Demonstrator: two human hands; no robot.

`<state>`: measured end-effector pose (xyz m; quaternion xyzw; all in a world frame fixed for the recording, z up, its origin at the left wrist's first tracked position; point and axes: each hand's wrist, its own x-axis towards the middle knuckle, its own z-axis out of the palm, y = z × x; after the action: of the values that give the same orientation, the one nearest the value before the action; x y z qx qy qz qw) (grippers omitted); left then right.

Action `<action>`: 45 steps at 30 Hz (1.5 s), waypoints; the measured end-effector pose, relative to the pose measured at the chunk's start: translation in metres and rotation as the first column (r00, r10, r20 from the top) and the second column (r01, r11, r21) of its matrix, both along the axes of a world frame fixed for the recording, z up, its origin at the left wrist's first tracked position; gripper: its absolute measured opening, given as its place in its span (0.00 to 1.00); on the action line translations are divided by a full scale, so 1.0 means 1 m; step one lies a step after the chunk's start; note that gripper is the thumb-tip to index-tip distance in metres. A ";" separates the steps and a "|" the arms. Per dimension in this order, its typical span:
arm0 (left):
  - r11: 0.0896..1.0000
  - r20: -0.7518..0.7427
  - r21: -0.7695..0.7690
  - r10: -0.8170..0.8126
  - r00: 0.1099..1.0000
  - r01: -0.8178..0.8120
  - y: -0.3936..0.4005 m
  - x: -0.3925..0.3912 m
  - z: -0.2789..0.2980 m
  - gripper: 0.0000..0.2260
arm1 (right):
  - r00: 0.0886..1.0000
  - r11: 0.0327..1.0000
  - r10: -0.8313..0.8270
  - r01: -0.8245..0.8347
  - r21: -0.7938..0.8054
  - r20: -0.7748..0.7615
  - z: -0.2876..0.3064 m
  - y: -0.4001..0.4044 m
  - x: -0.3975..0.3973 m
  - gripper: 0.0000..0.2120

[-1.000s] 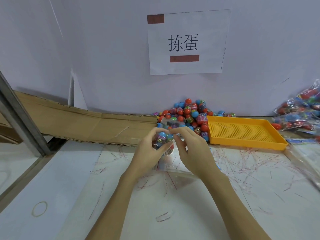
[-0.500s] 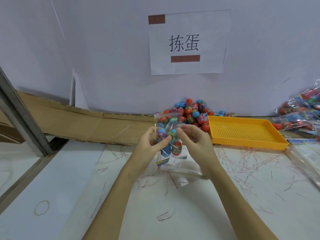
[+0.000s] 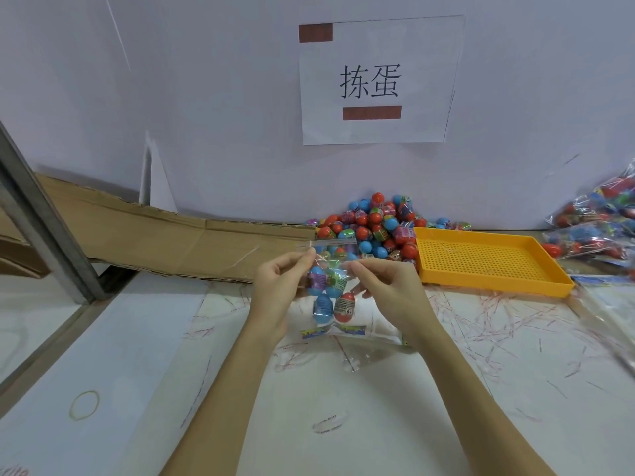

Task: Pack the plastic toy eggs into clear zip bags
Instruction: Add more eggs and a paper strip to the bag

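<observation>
I hold a clear zip bag [image 3: 330,286] upright above the white table, with several blue and red toy eggs inside it. My left hand [image 3: 281,286] pinches the bag's left side below the zip strip. My right hand [image 3: 388,286] pinches its right side at the same height. The zip strip stands up above my fingers. A pile of loose red, blue and green toy eggs [image 3: 374,225] lies against the back wall just behind the bag. A stack of flat empty bags [image 3: 360,329] lies on the table under my hands.
An orange perforated tray [image 3: 488,266] sits to the right of the egg pile. Filled bags [image 3: 604,221] are heaped at the far right. Flat cardboard [image 3: 154,235] lies at the back left. A metal post [image 3: 44,218] stands at the left. Thin red strips [image 3: 481,324] litter the table.
Both hands have lifted the bag of eggs off the table and moved apart to its sides, so the zip strip now stands free above my fingers.
</observation>
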<state>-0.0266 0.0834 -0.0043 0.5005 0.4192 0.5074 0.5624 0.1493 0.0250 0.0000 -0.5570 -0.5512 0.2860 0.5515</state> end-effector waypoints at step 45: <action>0.969 -0.287 0.214 -0.057 0.956 0.122 -0.010 0.009 0.002 0.07 | 0.765 0.888 -0.396 0.179 0.423 0.507 -0.008 -0.001 -0.026 0.07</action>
<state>-0.0178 0.0731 -0.0023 0.6471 0.4098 0.4507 0.4585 0.1230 0.0238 -0.0083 -0.5889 -0.6407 -0.0901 0.4843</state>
